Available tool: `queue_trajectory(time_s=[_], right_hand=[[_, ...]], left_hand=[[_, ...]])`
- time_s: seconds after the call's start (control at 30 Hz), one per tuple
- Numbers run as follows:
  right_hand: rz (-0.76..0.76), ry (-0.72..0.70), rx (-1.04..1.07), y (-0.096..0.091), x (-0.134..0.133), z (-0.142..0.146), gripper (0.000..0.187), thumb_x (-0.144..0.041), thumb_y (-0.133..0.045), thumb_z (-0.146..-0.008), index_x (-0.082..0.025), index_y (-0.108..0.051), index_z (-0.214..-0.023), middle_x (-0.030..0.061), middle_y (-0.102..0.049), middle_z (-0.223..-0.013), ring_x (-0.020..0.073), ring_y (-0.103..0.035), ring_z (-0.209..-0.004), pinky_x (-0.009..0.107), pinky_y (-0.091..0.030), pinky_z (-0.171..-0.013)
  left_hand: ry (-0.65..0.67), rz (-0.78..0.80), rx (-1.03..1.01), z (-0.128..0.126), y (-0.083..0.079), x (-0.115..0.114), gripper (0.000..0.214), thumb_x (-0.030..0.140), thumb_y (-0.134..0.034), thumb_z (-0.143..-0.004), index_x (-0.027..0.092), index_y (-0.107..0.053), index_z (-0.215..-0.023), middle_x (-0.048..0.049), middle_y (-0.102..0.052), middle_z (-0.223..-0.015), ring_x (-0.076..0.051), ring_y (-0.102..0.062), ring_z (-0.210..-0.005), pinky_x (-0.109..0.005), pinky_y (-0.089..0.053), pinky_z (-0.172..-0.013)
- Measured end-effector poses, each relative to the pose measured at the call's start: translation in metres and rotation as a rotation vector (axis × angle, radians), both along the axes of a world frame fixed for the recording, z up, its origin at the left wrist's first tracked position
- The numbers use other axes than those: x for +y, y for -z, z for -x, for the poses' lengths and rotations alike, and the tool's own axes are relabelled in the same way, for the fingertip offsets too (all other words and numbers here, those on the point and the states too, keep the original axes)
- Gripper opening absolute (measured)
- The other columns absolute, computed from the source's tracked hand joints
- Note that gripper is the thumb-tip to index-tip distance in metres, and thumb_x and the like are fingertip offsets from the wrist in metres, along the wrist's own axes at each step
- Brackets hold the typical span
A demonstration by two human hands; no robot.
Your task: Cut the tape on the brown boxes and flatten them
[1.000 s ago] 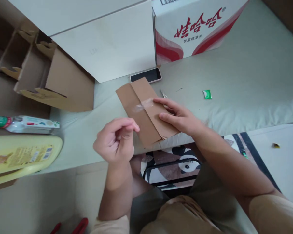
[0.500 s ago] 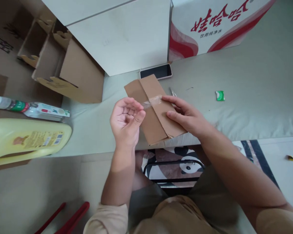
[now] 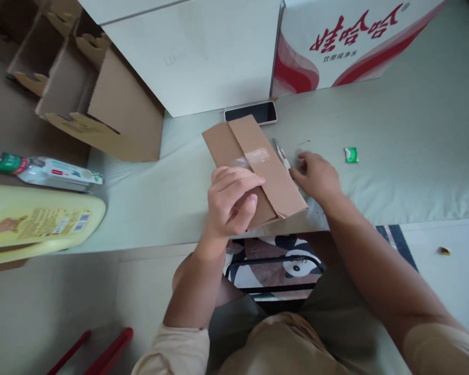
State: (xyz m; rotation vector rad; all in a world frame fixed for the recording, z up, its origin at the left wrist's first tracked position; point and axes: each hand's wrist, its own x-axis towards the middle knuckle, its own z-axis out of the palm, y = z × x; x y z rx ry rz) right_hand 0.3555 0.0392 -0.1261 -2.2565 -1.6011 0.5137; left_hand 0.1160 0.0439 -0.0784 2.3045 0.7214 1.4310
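A flat, closed brown cardboard box point(image 3: 271, 179) with clear tape across its middle seam lies tilted at the front of the green cloth-covered surface. Over its left side is my left hand point(image 3: 232, 200), fingers loosely curled, thumb apart from the index finger, whose tip seems to rest near the seam. Just off the box's right edge, my right hand point(image 3: 318, 177) is low on the cloth with thumb and index finger apart. Its thumb is at the near end of a slim silver craft knife point(image 3: 282, 155), apparently touching it; the knife lies along the box's edge.
Behind the box lies a phone point(image 3: 254, 112), before a white box point(image 3: 203, 62) and a red-and-white carton point(image 3: 336, 47). Left are cardboard dividers point(image 3: 113, 104), a bottle point(image 3: 35, 169) and a yellow jug point(image 3: 42, 219). A small green packet point(image 3: 350, 154) lies right.
My right hand has left the box and moved right and down to the knife. My left hand has moved right, turning palm down over the box. The box has shifted slightly right.
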Motion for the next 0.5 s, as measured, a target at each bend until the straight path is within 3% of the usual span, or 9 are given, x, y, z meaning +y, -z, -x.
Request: queue_trajectory(time_s=[0.13, 0.27, 0.33, 0.4, 0.5], right_hand=[[0.161, -0.068, -0.103, -0.018, -0.004, 0.019, 0.052, -0.031, -0.056, -0.094, -0.023, -0.058, -0.146, 0.0095, -0.08, -0.109, 0.0333, -0.073, -0.1, 0.038, -0.049, -0.076], [0.227, -0.129, -0.134, -0.022, -0.005, 0.03, 0.046, -0.029, -0.049, -0.098, -0.022, -0.06, -0.142, 0.016, -0.076, -0.121, 0.0315, -0.072, -0.098, 0.035, -0.045, -0.07], [0.189, -0.118, -0.105, -0.015, -0.004, 0.025, 0.043, -0.029, -0.052, -0.095, -0.019, -0.065, -0.134, 0.0159, -0.078, -0.108, 0.0282, -0.071, -0.088, 0.033, -0.043, -0.068], [0.095, -0.1, -0.012, -0.005, -0.002, 0.016, 0.03, -0.031, -0.058, -0.088, -0.018, -0.071, -0.112, 0.01, -0.076, -0.086, 0.0233, -0.066, -0.075, 0.031, -0.042, -0.065], [-0.115, -0.035, 0.17, 0.01, 0.002, -0.001, 0.017, -0.036, -0.061, -0.083, -0.02, -0.066, -0.085, 0.0022, -0.066, -0.068, 0.0172, -0.056, -0.061, 0.03, -0.039, -0.06]], left_hand=[[-0.038, -0.033, -0.061, -0.004, 0.01, -0.001, 0.021, 0.034, -0.047, -0.098, 0.024, -0.065, -0.092, -0.0038, -0.077, -0.095, -0.021, -0.072, -0.093, -0.042, -0.051, -0.087], [-0.101, -0.12, -0.083, -0.012, 0.019, -0.005, 0.019, 0.031, -0.047, -0.095, 0.024, -0.063, -0.09, -0.0047, -0.075, -0.095, -0.022, -0.07, -0.094, -0.042, -0.051, -0.088], [-0.119, -0.137, -0.092, -0.016, 0.021, -0.006, 0.018, 0.028, -0.046, -0.094, 0.023, -0.063, -0.092, -0.0053, -0.075, -0.095, -0.023, -0.07, -0.094, -0.043, -0.051, -0.088], [-0.127, -0.144, -0.101, -0.018, 0.022, -0.007, 0.018, 0.025, -0.046, -0.092, 0.023, -0.063, -0.092, -0.0056, -0.075, -0.095, -0.023, -0.07, -0.094, -0.043, -0.051, -0.088], [-0.141, -0.15, -0.101, -0.019, 0.022, -0.008, 0.018, 0.022, -0.045, -0.089, 0.024, -0.064, -0.093, -0.0058, -0.076, -0.095, -0.023, -0.071, -0.094, -0.042, -0.052, -0.087]])
